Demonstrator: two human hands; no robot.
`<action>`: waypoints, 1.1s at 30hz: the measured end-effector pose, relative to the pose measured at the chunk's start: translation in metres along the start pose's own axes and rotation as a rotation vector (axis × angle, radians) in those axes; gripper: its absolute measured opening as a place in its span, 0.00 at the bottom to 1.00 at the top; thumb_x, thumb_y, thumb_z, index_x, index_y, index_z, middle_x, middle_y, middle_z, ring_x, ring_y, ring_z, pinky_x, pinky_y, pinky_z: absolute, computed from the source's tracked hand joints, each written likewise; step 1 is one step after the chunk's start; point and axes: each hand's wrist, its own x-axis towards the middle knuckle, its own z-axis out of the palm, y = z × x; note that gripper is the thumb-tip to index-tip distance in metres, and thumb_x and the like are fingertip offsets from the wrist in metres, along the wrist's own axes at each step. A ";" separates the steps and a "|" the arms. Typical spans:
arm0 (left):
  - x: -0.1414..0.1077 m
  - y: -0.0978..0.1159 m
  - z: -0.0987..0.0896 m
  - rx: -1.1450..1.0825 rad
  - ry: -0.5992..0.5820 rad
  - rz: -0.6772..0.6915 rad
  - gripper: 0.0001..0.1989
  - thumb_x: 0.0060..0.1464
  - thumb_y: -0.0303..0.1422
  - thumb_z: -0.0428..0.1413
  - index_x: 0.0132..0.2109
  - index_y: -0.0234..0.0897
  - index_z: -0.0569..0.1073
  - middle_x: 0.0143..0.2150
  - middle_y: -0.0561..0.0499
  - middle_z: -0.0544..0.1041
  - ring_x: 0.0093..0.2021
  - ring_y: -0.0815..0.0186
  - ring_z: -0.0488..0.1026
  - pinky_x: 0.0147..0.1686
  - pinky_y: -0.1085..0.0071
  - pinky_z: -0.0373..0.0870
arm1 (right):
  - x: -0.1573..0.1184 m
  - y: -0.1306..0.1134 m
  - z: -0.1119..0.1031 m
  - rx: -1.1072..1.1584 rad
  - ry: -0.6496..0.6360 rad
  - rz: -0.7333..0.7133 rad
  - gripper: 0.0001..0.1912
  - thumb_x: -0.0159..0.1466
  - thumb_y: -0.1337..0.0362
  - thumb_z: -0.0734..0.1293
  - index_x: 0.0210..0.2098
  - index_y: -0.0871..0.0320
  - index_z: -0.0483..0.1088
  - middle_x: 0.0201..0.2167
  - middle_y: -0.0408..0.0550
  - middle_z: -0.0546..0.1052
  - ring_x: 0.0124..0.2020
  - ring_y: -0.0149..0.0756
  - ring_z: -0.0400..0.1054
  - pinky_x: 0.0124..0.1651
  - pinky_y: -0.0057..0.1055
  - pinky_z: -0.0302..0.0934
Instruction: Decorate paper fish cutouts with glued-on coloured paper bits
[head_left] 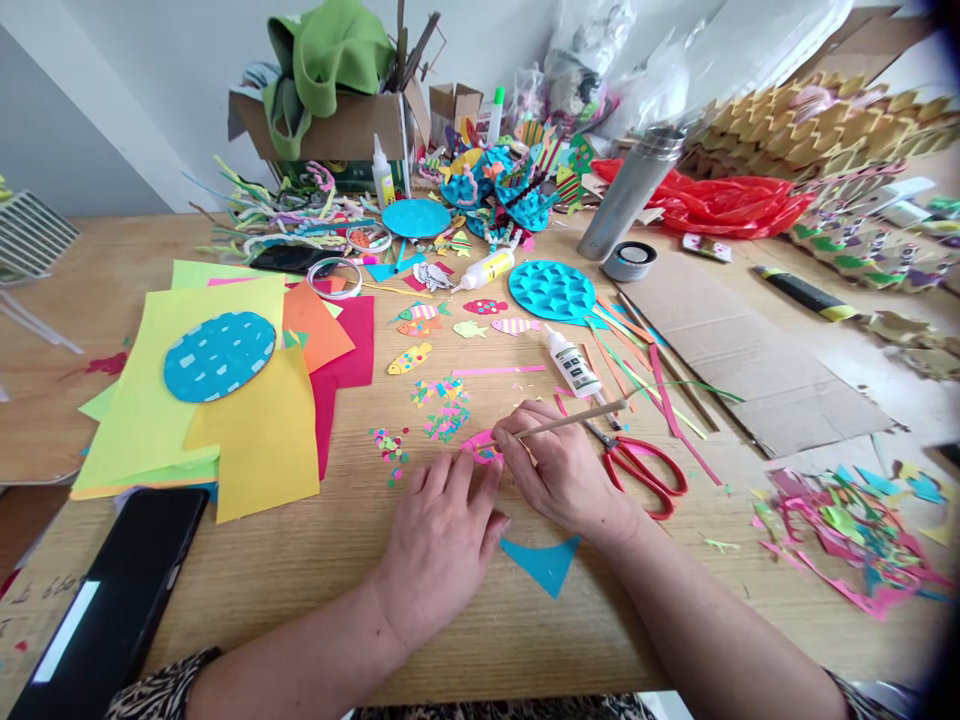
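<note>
My right hand pinches a thin wooden stick, its lower tip at a small pink paper cutout on the table. My left hand lies beside it, fingers stretched out, fingertips at the cutout's near edge. My hands partly cover the cutout. Small paper bits and colored dots lie to its left. Beyond are paper fish, among them a yellow fish and a striped fish. Red-handled scissors lie right of my right hand, and a blue scrap is near my wrists.
A white glue bottle lies past my right hand. Colored paper sheets and a dark phone are at left. Cardboard and paper scraps lie at right. A steel thermos leans at the back.
</note>
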 end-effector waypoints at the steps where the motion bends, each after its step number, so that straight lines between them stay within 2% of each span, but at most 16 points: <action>1: 0.000 0.000 0.000 0.000 0.003 0.001 0.21 0.62 0.39 0.53 0.60 0.39 0.65 0.54 0.43 0.68 0.51 0.52 0.63 0.47 0.53 0.67 | 0.000 0.000 0.000 0.006 0.003 0.004 0.11 0.67 0.73 0.57 0.29 0.57 0.62 0.24 0.46 0.70 0.26 0.34 0.59 0.32 0.34 0.54; 9: 0.000 -0.001 0.000 -0.009 -0.004 0.003 0.22 0.62 0.39 0.53 0.60 0.38 0.65 0.55 0.42 0.68 0.52 0.52 0.64 0.49 0.52 0.67 | -0.001 0.001 -0.004 0.085 0.072 0.081 0.11 0.68 0.72 0.58 0.30 0.57 0.64 0.25 0.46 0.72 0.28 0.33 0.64 0.33 0.32 0.57; 26: 0.000 0.000 0.001 0.006 0.006 0.003 0.22 0.61 0.39 0.54 0.60 0.39 0.66 0.55 0.41 0.68 0.51 0.51 0.64 0.47 0.53 0.67 | 0.000 0.002 0.000 0.083 0.040 0.063 0.10 0.67 0.72 0.58 0.30 0.58 0.64 0.27 0.47 0.73 0.28 0.33 0.63 0.34 0.31 0.57; 30: 0.000 -0.001 0.000 -0.002 -0.003 0.009 0.23 0.61 0.39 0.53 0.61 0.38 0.65 0.55 0.42 0.68 0.51 0.51 0.64 0.47 0.53 0.67 | -0.005 0.003 -0.002 0.204 0.074 0.170 0.11 0.69 0.70 0.58 0.31 0.58 0.67 0.28 0.46 0.73 0.30 0.33 0.66 0.35 0.31 0.59; 33: 0.001 -0.001 0.000 -0.006 -0.003 0.009 0.24 0.62 0.39 0.53 0.63 0.38 0.63 0.55 0.42 0.68 0.51 0.52 0.64 0.47 0.52 0.67 | -0.006 0.004 -0.008 0.316 0.192 0.303 0.14 0.70 0.66 0.56 0.29 0.57 0.66 0.27 0.44 0.71 0.30 0.31 0.65 0.37 0.30 0.59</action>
